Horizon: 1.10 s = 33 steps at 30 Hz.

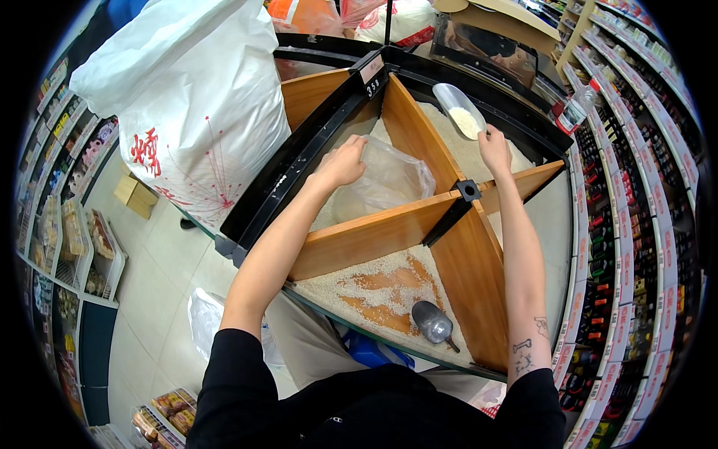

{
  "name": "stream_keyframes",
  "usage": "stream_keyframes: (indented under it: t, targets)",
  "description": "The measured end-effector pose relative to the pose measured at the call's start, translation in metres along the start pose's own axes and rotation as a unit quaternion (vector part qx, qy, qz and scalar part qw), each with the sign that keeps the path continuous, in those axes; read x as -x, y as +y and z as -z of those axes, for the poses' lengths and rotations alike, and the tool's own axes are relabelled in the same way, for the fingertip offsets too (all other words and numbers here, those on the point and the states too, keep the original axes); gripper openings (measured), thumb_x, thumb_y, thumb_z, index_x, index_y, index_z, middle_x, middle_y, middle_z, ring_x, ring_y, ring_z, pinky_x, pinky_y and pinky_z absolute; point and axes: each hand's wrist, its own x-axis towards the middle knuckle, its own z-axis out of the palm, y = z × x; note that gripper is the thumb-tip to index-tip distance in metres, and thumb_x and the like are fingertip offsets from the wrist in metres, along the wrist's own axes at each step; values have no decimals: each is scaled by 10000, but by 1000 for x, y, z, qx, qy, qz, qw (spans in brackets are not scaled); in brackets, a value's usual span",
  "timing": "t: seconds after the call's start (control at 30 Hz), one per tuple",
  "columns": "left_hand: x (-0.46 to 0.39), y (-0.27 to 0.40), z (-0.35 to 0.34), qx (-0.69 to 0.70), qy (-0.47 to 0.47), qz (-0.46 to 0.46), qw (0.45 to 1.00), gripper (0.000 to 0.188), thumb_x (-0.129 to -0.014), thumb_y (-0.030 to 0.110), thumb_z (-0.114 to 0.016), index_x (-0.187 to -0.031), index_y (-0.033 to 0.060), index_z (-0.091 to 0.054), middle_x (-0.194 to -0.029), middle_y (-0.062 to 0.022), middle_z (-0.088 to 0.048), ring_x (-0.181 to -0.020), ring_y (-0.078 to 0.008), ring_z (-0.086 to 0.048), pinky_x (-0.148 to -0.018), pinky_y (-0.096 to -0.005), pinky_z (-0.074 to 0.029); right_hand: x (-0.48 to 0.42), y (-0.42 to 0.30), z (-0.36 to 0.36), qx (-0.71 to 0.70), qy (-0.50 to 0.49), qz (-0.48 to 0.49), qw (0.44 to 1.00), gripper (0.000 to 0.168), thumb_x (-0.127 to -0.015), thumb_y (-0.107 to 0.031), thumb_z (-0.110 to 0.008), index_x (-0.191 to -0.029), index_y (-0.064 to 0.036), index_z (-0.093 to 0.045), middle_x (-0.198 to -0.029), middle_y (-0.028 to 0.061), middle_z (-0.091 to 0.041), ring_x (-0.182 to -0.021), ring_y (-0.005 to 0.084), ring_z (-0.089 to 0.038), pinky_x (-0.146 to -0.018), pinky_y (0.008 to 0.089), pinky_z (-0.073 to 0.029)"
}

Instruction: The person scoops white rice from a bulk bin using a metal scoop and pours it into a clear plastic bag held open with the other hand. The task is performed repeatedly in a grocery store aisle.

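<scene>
My left hand (pixel 343 163) grips the rim of a clear plastic bag (pixel 387 174), which lies open in the upper left compartment of a wooden-walled rice bin (pixel 370 224). Some pale contents show through the bag. My right hand (pixel 495 150) holds a clear scoop (pixel 449 101) by its handle, over the rice (pixel 435 119) in the upper right compartment. White rice lies in the scoop near the handle end. In the near compartment a grey metal scoop (pixel 432 321) rests on a thin layer of rice (pixel 359 292), with the wooden floor showing through in patches.
A large white sack (pixel 207 112) with red print stands at the bin's left. A black frame (pixel 303 146) edges the bin. A plastic bottle (pixel 578 106) stands at the far right corner. Stocked shelves (pixel 622 224) line the right; a cardboard box (pixel 499 17) is behind.
</scene>
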Motion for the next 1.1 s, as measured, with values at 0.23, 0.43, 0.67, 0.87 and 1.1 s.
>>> stream_keyframes:
  t: [0.23, 0.43, 0.67, 0.87, 1.1]
  targets:
    - [-1, -5, -2, -14, -7, 2, 1000, 554, -771, 34, -498, -1316, -21, -417, -1381, -157, -421, -1234, -340, -464, -991, -417, -422, 22, -48, 4, -73, -26, 166, 983, 378, -816, -197, -513, -1173, -145, -626, -871, 176, -684, -850, 357, -650, -751, 421, -505]
    - [0, 1, 1, -15, -6, 14, 1000, 558, -768, 24, -504, -1317, -22, -416, -1372, -157, -427, -1239, -333, -461, -994, -409, -424, 38, -70, 4, 39, -41, 318, 946, 387, -773, -157, -546, -1145, -171, -651, -695, 152, -662, -665, 321, -654, -648, 410, -533]
    - [-1, 0, -1, -9, -2, 6, 1000, 564, -766, 25, -505, -1319, -25, -408, -1364, -159, -432, -1236, -340, -459, -988, -416, -425, 44, -74, -7, 103, 36, 457, 883, 340, -781, -121, -581, -1106, -178, -667, -584, 113, -617, -541, 261, -620, -493, 359, -483]
    - [2, 4, 3, -7, 8, 9, 1000, 572, -764, 27, -512, -1321, -35, -399, -1368, -178, -424, -1241, -346, -453, -991, -414, -420, 47, -77, -9, 120, 19, 493, 861, 348, -816, -112, -583, -1147, -196, -647, -625, 80, -641, -544, 239, -619, -505, 348, -481]
    - [0, -1, 0, -7, 20, 0, 1000, 580, -759, 29, -520, -1321, -37, -394, -1367, -187, -423, -1243, -352, -449, -998, -413, -414, 48, -79, -9, 139, 39, 502, 853, 379, -822, -96, -596, -1182, -211, -625, -700, 67, -652, -608, 231, -634, -555, 335, -490]
